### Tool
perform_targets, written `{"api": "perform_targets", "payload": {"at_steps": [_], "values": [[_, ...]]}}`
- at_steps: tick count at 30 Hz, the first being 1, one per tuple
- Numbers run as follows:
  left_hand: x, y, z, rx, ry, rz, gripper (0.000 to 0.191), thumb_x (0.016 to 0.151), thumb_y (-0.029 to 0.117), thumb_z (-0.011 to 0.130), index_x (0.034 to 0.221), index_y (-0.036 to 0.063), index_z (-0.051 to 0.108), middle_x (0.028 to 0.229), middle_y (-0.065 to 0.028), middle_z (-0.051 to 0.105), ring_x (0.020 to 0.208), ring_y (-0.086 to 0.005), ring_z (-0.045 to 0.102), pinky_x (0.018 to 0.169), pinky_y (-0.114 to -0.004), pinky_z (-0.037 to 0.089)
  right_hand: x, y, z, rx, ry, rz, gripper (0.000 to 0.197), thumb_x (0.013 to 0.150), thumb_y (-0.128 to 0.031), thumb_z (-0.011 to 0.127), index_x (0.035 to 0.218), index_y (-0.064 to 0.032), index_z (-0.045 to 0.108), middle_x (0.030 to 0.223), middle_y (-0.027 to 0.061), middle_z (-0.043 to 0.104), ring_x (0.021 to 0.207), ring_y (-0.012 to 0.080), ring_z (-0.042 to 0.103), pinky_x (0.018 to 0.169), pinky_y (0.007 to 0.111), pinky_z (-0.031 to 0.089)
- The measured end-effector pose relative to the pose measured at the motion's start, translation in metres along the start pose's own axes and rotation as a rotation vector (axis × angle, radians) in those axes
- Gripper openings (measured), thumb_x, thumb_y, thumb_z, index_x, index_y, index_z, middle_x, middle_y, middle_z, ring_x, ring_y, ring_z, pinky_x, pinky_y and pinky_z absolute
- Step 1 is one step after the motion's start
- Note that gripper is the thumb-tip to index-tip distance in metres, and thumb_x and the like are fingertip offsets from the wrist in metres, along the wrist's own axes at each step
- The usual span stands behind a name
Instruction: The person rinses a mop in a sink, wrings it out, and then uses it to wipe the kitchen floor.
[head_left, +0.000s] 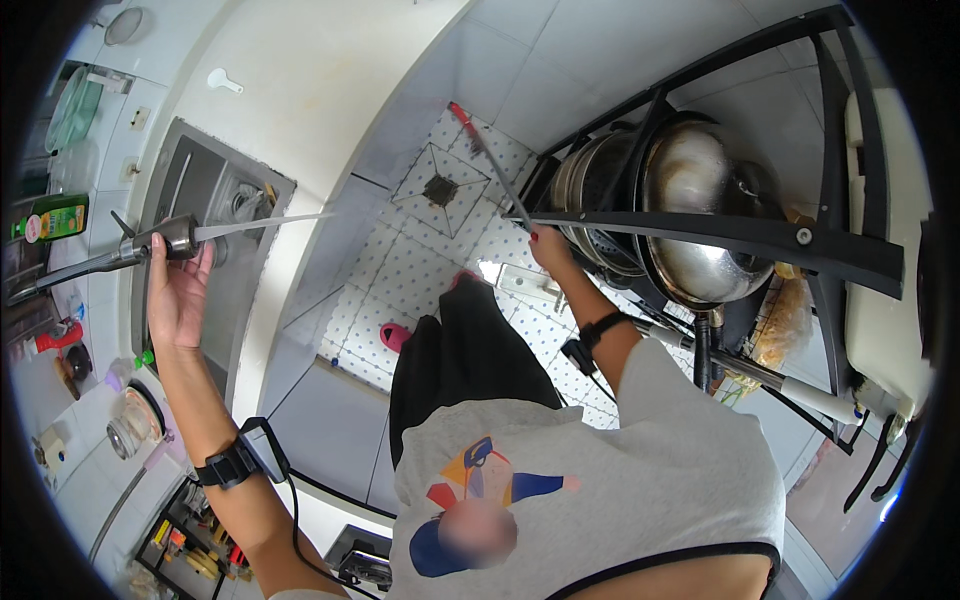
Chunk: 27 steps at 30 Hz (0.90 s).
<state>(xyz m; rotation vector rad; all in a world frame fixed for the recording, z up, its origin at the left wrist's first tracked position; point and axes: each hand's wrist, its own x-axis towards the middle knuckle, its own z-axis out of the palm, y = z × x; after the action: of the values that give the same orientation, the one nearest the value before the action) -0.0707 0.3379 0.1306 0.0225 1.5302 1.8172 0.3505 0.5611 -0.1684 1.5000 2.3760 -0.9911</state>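
Note:
My left hand (180, 300) grips the metal head of a kitchen faucet (169, 238), thumb on the near side and fingers partly behind it. A jet of water (255, 225) shoots from the nozzle over the sink (232, 300) and past the counter's edge, towards the floor. My right hand (551, 249) is closed around the grey handle of a long brush (506, 180). Its red end with dark bristles reaches the dotted floor tiles (367, 262), near a square floor drain (440, 192). The far side of the left fingers is hidden.
A black metal rack (720, 225) on the right holds a wok (690, 202) and steamer pots (585, 180). A white spoon (225, 80) lies on the pale counter (300, 75). Bottles, including a green one (56, 217), line the left wall. A pink slipper (394, 337) shows below.

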Motion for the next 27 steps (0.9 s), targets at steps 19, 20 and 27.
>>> {"api": "perform_targets", "payload": {"at_steps": [19,20,27], "values": [[-0.013,-0.006,-0.014,0.010,0.031,-0.005,0.032,0.082,0.028,0.052,0.106,0.0066,0.048,0.100,-0.0045,0.052,0.085,-0.0145,0.052,0.080,-0.030,0.044,-0.013,-0.014,-0.010,-0.183,-0.072,0.179,0.039,0.074,-0.004,0.044,0.113,-0.0095,0.046,0.085,0.0208,0.056,0.080,0.0348,0.055,0.068,0.044,0.043],[-0.010,-0.006,-0.011,0.015,0.014,-0.009,0.032,0.082,0.028,0.052,0.106,0.0067,0.048,0.100,-0.0046,0.052,0.085,-0.0148,0.052,0.080,-0.030,0.044,0.011,0.005,0.012,-0.162,-0.015,0.153,0.040,0.074,-0.004,0.044,0.114,-0.0089,0.045,0.084,0.0211,0.057,0.081,0.0352,0.055,0.068,0.044,0.043],[-0.012,-0.009,-0.018,-0.001,0.023,-0.004,0.034,0.083,0.028,0.051,0.108,0.0057,0.047,0.102,-0.0059,0.051,0.087,-0.0164,0.052,0.085,-0.032,0.042,-0.003,0.014,0.020,-0.104,-0.160,-0.026,0.040,0.072,-0.006,0.047,0.109,-0.0192,0.050,0.083,0.0196,0.057,0.080,0.0364,0.054,0.070,0.043,0.043]]}}
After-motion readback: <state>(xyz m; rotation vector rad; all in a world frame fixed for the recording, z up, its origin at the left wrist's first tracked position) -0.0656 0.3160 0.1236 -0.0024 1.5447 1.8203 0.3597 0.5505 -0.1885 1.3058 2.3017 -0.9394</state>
